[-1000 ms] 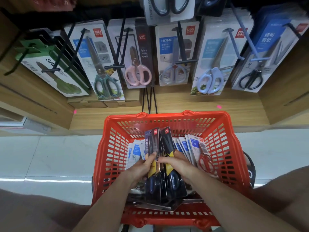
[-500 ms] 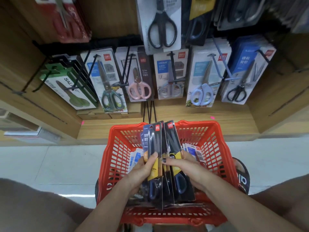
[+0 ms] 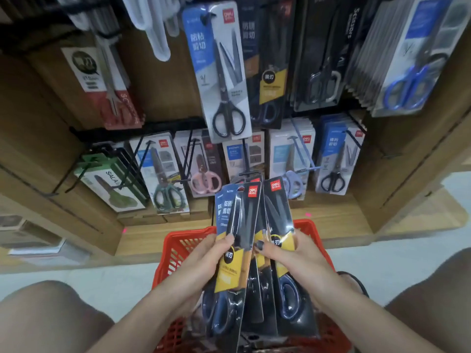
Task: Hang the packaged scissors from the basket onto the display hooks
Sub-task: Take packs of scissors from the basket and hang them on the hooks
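I hold a fanned stack of black-and-yellow scissor packs (image 3: pixel 252 240) with blue-handled scissors, raised above the red basket (image 3: pixel 178 248). My left hand (image 3: pixel 204 258) grips the left side of the stack, thumb on the front pack. My right hand (image 3: pixel 293 256) grips the right side, thumb pressed on the middle pack. Straight above, on the upper row, hangs a matching black-and-yellow pack (image 3: pixel 270 72) beside a blue-and-grey pack of black scissors (image 3: pixel 221 72). The basket's contents are hidden behind the stack.
A lower row of hooks carries green (image 3: pixel 112 184), teal (image 3: pixel 163 179), pink (image 3: pixel 201 169), lilac (image 3: pixel 290 161) and black (image 3: pixel 336 161) scissor packs over a wooden shelf (image 3: pixel 331 220). Wooden side panels (image 3: pixel 407 161) flank the bay. My knees frame the basket.
Both hands lifted the stack of packs up out of the basket toward the display. My view tilted upward, bringing the upper row of hooks into sight.
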`<control>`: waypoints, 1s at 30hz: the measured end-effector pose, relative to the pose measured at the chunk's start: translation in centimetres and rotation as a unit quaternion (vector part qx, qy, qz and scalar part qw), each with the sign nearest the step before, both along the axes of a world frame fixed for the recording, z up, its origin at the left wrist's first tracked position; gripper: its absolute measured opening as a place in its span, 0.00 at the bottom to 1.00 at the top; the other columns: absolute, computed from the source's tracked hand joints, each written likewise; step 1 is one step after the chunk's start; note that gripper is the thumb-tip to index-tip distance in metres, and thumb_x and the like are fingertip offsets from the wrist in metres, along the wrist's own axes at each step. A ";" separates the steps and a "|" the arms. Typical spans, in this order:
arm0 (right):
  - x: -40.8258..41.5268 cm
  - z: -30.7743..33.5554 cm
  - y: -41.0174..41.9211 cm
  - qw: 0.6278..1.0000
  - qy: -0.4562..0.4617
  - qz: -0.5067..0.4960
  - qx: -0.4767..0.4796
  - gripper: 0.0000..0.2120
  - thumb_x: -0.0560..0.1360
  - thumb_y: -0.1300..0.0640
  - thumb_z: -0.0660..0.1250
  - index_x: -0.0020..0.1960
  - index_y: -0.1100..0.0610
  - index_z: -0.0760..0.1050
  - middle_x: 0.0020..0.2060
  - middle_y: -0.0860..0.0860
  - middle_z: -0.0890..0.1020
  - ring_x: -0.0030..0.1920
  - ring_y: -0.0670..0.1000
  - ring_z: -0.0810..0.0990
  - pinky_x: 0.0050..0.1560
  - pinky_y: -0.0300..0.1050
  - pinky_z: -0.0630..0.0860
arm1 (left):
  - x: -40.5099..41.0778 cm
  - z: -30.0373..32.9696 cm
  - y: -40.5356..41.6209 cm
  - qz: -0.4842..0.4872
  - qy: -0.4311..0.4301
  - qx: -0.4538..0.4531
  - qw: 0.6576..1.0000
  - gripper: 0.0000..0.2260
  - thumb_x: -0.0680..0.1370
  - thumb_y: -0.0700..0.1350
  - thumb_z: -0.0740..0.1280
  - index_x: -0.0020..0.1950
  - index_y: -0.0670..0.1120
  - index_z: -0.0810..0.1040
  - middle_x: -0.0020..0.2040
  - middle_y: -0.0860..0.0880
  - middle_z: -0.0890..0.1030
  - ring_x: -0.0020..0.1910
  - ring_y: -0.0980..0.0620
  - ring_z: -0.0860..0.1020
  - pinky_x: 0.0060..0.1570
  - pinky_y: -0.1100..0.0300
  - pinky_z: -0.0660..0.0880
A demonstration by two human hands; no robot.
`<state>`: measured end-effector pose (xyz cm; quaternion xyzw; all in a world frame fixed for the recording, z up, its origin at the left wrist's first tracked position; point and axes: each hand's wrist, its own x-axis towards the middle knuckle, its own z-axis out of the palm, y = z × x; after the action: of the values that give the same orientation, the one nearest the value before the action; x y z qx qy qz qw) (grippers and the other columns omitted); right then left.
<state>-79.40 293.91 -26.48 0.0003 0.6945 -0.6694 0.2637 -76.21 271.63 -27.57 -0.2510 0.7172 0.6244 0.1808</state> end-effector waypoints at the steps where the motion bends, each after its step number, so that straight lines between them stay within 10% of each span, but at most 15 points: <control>1: -0.1 0.7 0.2 1.000 0.013 -0.007 0.001 0.13 0.68 0.38 0.79 0.49 0.26 0.78 0.46 0.25 0.83 0.46 0.25 0.79 0.48 0.33 0.72 | -0.1 0.9 0.0 -0.028 0.001 0.021 0.999 0.24 0.70 0.76 0.70 0.60 0.67 0.82 0.59 0.66 0.84 0.55 0.67 0.82 0.55 0.66 0.74; 4: -0.2 3.0 0.4 0.999 0.041 -0.020 0.000 0.20 0.62 0.25 0.72 0.52 0.26 0.77 0.50 0.28 0.83 0.50 0.27 0.79 0.53 0.38 0.71 | -0.5 3.3 0.0 -0.040 0.053 0.081 0.994 0.07 0.77 0.58 0.73 0.49 0.57 0.84 0.35 0.67 0.84 0.35 0.72 0.82 0.33 0.75 0.76; 6: -0.6 3.9 0.9 0.998 0.064 -0.025 0.000 0.21 0.65 0.24 0.69 0.55 0.28 0.78 0.52 0.31 0.84 0.51 0.30 0.80 0.56 0.40 0.72 | -1.4 4.5 0.0 -0.037 0.068 0.121 0.990 0.08 0.75 0.49 0.78 0.51 0.49 0.85 0.40 0.57 0.89 0.38 0.63 0.86 0.35 0.69 0.80; 11: -2.7 5.8 1.6 0.992 0.108 -0.072 0.000 0.21 0.74 0.36 0.72 0.62 0.47 0.81 0.61 0.54 0.82 0.64 0.56 0.79 0.68 0.55 0.73 | -4.1 8.6 0.1 -0.028 0.138 0.139 0.980 0.29 0.62 0.60 0.81 0.62 0.55 0.85 0.56 0.46 0.89 0.51 0.49 0.88 0.41 0.60 0.84; 18: -6.3 9.5 1.5 0.966 0.240 -0.091 -0.022 0.15 0.72 0.37 0.70 0.52 0.45 0.82 0.47 0.58 0.85 0.50 0.61 0.85 0.55 0.64 0.81 | -7.1 12.3 -0.4 -0.022 0.212 0.131 0.968 0.31 0.60 0.68 0.83 0.59 0.58 0.85 0.56 0.43 0.88 0.53 0.43 0.88 0.42 0.53 0.85; 22: -8.3 11.4 2.1 0.951 0.282 -0.109 -0.069 0.08 0.77 0.46 0.71 0.55 0.39 0.83 0.49 0.48 0.89 0.49 0.48 0.88 0.45 0.38 0.82 | -8.4 12.8 -2.0 0.039 0.238 0.134 0.961 0.28 0.70 0.60 0.76 0.66 0.49 0.82 0.53 0.38 0.88 0.46 0.43 0.88 0.36 0.53 0.84; 30: -10.7 13.2 2.0 0.937 0.311 -0.114 -0.112 0.08 0.76 0.50 0.72 0.53 0.41 0.85 0.48 0.49 0.88 0.51 0.48 0.87 0.49 0.42 0.83 | -9.5 12.5 -4.5 0.087 0.289 0.143 0.943 0.28 0.71 0.57 0.76 0.67 0.44 0.80 0.52 0.39 0.88 0.46 0.43 0.88 0.38 0.53 0.84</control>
<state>-90.15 295.89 -13.31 -0.1582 0.6578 -0.7349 -0.0455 -85.75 267.08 -15.11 -0.0927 0.6176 0.7791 -0.0549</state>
